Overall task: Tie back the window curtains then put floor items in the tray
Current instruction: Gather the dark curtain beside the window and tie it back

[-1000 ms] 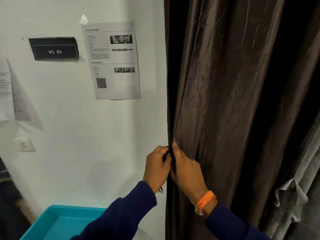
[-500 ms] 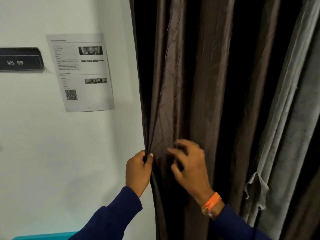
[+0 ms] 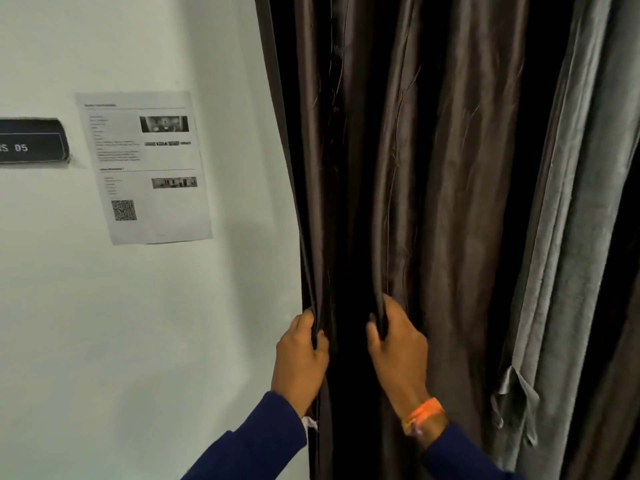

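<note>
Nearest the camera, two dark blue sleeves reach up from the bottom edge, the right wrist wearing an orange band (image 3: 423, 415). The left hand (image 3: 300, 355) has its grip clamped on the outer edge of the brown curtain (image 3: 450, 202), right where the fabric meets the white wall (image 3: 138, 341); it seems to be anchoring that hem so the panel cannot slide away. The right hand (image 3: 398, 344) sits just beside it, its grip pinched shut on the next fold over, with a dark slack valley of cloth between the two hands. Held like this, the hands look set to gather pleat onto pleat into one bundle that a tie could go around; no tie-back is seen yet, so the tying step appears only begun. Further right hangs a grey curtain (image 3: 581, 271), untouched, with a small loose flap low on its edge. On the wall beyond the left hand are a printed sheet (image 3: 143, 168) with a square code and, at the left border, a dark nameplate (image 3: 31, 142). The tray and floor items are out of view
</note>
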